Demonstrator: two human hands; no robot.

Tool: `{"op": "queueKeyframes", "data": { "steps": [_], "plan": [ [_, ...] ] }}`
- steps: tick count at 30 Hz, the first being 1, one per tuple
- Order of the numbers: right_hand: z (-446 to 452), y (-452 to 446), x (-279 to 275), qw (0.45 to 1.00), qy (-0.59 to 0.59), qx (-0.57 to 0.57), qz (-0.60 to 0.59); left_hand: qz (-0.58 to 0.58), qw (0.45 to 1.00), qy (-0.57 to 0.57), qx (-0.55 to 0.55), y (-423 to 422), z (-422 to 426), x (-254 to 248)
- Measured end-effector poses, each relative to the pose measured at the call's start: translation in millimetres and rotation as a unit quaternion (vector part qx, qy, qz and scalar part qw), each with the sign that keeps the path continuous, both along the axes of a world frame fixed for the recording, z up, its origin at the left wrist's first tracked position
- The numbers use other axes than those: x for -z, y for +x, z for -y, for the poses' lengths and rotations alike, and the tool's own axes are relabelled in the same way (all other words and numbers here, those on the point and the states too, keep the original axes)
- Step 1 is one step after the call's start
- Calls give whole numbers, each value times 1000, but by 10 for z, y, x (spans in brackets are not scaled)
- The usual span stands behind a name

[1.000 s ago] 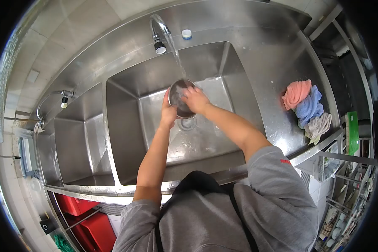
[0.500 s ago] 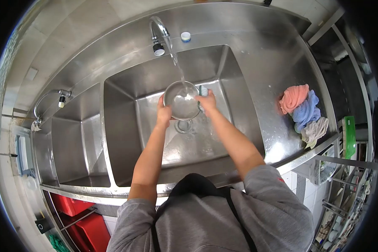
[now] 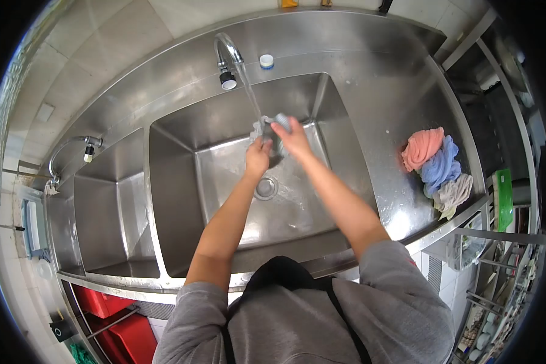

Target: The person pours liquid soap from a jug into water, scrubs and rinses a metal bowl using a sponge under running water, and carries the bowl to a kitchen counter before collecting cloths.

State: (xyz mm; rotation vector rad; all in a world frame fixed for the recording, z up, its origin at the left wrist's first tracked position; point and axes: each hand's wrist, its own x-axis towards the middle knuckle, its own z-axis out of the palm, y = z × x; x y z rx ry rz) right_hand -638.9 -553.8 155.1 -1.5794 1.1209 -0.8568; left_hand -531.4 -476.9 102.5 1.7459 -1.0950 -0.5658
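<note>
Over the large sink basin (image 3: 175, 200), my left hand (image 3: 258, 156) is closed on a round metal bowl (image 3: 275, 153). The bowl is tipped nearly on edge, so only part of it shows between my hands. Against its far side, my right hand (image 3: 295, 139) grips a pale grey sponge (image 3: 283, 122), slightly blurred. A stream of water from the curved faucet (image 3: 229, 47) falls onto the bowl's upper left edge and breaks into splashes there. Below the hands lies the round drain (image 3: 266, 188) in the basin floor.
To the right, pink, blue and beige cloths (image 3: 440, 164) lie heaped on the steel counter (image 3: 400, 97). A small white-and-blue container (image 3: 266, 61) stands behind the basin. A smaller basin (image 3: 112, 212) with its own faucet (image 3: 73, 142) is at left. Red bins (image 3: 127, 337) sit below.
The bowl has turned from facing up to nearly on edge under the water. My left hand has moved right and slightly up; my right hand and the sponge have shifted slightly up and left.
</note>
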Motion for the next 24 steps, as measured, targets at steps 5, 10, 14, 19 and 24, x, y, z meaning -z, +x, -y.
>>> {"op": "queueKeyframes", "data": {
  "steps": [5, 10, 14, 19, 24],
  "plan": [
    [-485, 38, -7, 938, -333, 74, -59, -222, 966, -32, -132, -129, 47, -303],
    [271, -46, 139, 973, 220, 0, 65, -297, 944, -21, -145, -108, -237, -744],
    [-184, -168, 377, 819, 511, -56, 255, -460, 844, -97, -260, 139, -353, -572],
    [-691, -227, 310, 789, 503, -106, 337, -461, 841, 88, -271, 365, -684, 394],
    [-795, -206, 173, 965, 113, -224, -76, -417, 894, 116, -114, -289, -825, -264]
  ]
}}
